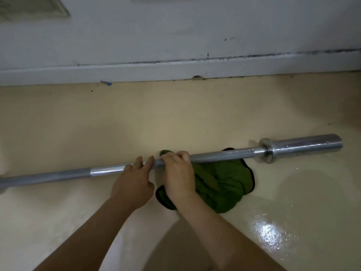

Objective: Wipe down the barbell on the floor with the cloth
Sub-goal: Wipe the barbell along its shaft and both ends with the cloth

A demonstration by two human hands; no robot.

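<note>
Barbell (224,154) on floor (195,118), long axis left–right along wall (175,36). Right hand (178,173) fingers curled round its shaft, cloth (224,184) bunched beneath; left hand (134,182) fingers straight, touching shaft just beside. Sleeve end (304,145) rightward, right hand nearer.

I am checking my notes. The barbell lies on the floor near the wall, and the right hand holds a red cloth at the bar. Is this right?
No. The head view shows the cloth is green, not red. The barbell lies on the floor near the wall, and the right hand holds the cloth at the bar.
</note>
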